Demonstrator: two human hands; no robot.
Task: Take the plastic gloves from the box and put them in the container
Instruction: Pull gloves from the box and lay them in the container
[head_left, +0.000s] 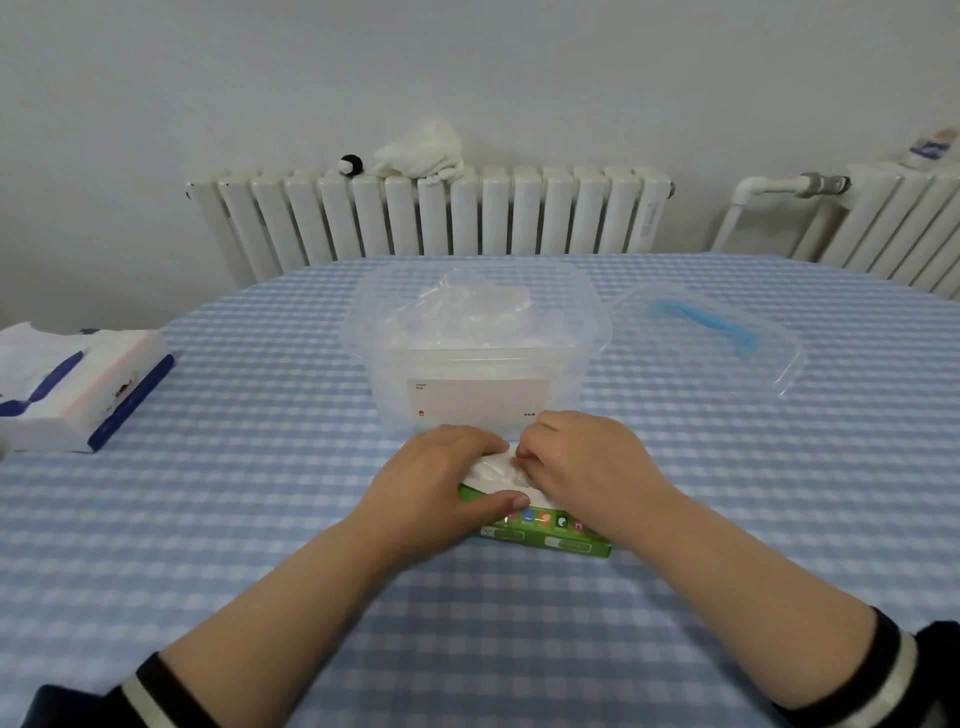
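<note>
A green glove box lies on the checked tablecloth just in front of me. My left hand grips the box's left end, thumb along its front side. Thin white plastic gloves bulge out of the box top between my hands. My right hand pinches these gloves at the opening with curled fingers. Right behind the box stands a clear plastic container with a white label on its front wall. It holds crumpled clear gloves.
The container's clear lid with a blue handle lies to the right of it. A tissue pack sits at the table's left edge. White radiators line the wall behind the table.
</note>
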